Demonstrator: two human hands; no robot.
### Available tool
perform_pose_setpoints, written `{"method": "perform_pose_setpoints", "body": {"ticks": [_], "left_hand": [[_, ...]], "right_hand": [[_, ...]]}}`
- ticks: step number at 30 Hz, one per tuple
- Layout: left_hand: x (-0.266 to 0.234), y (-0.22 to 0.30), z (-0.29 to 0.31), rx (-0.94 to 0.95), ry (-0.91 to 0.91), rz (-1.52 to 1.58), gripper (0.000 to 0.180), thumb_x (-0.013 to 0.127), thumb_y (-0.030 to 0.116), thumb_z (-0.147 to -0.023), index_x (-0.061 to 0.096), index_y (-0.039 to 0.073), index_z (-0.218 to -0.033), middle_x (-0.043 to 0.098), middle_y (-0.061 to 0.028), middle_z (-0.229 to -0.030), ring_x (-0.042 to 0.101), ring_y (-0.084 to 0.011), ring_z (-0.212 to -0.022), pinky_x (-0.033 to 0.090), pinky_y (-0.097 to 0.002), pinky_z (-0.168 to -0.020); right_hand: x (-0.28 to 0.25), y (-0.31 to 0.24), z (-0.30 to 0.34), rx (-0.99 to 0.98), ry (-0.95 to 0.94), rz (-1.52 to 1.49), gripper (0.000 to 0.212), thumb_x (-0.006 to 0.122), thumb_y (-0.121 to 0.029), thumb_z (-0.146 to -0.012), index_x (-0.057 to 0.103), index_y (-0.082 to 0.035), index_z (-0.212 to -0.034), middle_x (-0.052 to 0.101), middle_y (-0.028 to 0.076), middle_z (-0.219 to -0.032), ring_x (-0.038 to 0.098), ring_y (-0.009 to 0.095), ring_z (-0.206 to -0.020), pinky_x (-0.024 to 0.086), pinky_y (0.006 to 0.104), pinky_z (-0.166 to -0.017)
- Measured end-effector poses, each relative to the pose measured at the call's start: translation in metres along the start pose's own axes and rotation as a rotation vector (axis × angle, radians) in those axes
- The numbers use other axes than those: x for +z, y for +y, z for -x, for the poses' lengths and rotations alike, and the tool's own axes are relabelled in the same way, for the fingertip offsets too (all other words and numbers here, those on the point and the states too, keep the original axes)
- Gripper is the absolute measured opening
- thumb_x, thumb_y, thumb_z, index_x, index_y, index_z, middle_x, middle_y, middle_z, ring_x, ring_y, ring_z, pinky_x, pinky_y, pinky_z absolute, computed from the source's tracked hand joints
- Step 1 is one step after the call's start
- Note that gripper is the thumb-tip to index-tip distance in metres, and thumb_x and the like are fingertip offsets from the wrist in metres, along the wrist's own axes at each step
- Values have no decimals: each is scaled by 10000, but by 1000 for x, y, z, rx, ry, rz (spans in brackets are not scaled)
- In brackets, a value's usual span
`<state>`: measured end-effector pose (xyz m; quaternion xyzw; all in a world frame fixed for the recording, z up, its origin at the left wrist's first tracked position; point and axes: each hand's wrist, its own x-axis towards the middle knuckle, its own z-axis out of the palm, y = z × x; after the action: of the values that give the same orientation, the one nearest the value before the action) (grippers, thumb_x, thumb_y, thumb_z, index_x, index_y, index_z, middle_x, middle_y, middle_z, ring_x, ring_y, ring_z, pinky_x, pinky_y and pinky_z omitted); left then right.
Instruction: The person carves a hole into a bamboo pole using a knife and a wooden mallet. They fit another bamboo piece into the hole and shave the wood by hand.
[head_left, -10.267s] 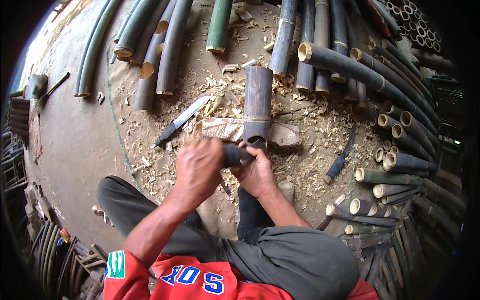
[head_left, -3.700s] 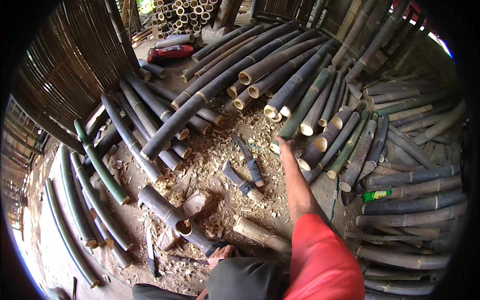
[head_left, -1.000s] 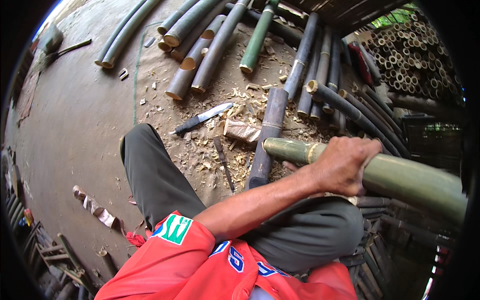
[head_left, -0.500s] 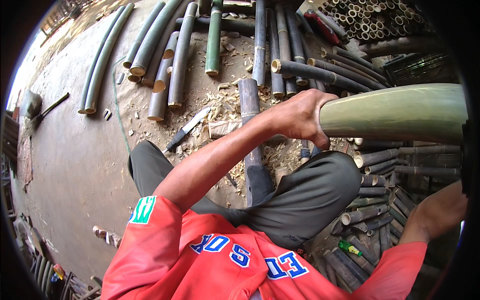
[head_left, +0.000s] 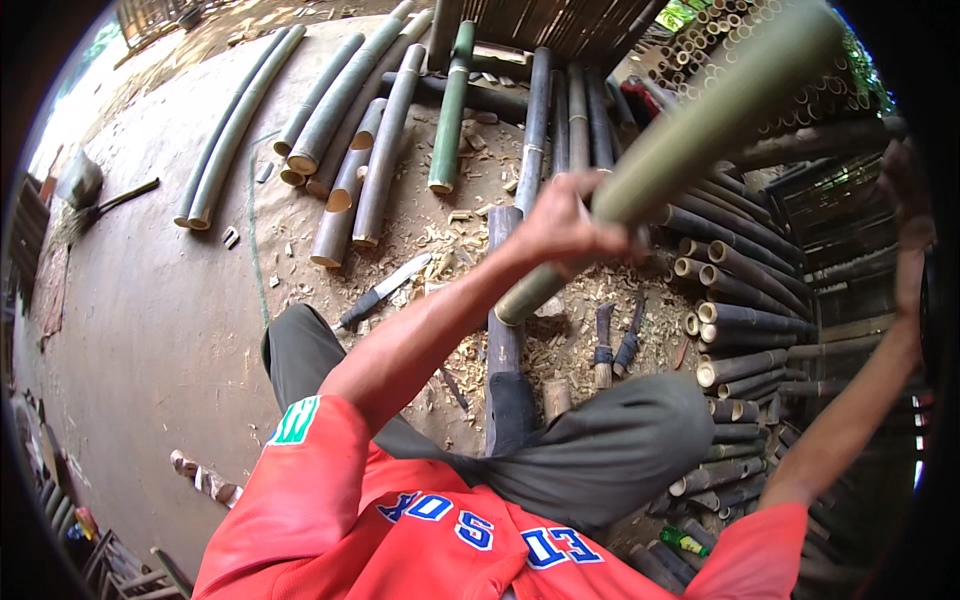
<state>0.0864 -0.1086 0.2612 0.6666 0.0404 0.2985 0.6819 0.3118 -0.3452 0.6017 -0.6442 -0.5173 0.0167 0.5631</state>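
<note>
My left hand (head_left: 580, 220) is wrapped round a thick green bamboo pole (head_left: 700, 120), close to its lower end. The pole slants from the middle up to the upper right, and its far end is blurred. At the far right my right hand (head_left: 908, 195) is raised, apart from the pole; it is dim and slightly blurred, its fingers stretched upward. Below the pole's lower end, a dark bamboo piece (head_left: 504, 345) lies between my legs, with a black pad (head_left: 512, 410) on its near end. Left of it lies a knife (head_left: 385, 290) with a pale blade and dark handle.
Two dark-handled tools (head_left: 603, 345) lie among wood shavings (head_left: 470, 340) before my right knee. Several bamboo poles (head_left: 385, 150) lie at the back left. Cut bamboo lengths (head_left: 740, 335) are stacked on the right, and a pile of bamboo rings (head_left: 700, 50) stands at the back right.
The bamboo pole has swung from nearly level at the right to a steep slant, its near end now lower. My right hand has come into view, rising at the far right.
</note>
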Motion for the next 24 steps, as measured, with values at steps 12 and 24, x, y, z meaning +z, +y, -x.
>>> {"method": "perform_pose_setpoints", "body": {"ticks": [12, 24], "left_hand": [[-161, -151, 148, -995, 464, -1163, 708, 812, 534, -716, 658, 0, -1155, 695, -196, -1086, 696, -281, -967, 582, -443, -763], [-26, -111, 113, -135, 259, -1017, 737, 896, 124, -706, 607, 100, -1383, 633, -118, -1319, 546, -318, -1287, 485, -436, -1095]], "right_hand": [[144, 444, 427, 890, -669, 909, 877, 752, -512, -902, 360, 6, -1492, 621, 331, -1309, 598, 521, -1209, 488, 573, -998], [174, 402, 377, 1263, -165, -303, 218, 565, -142, -926, 585, -30, -1112, 629, 74, -837, 626, 164, -667, 570, 317, -546]]}}
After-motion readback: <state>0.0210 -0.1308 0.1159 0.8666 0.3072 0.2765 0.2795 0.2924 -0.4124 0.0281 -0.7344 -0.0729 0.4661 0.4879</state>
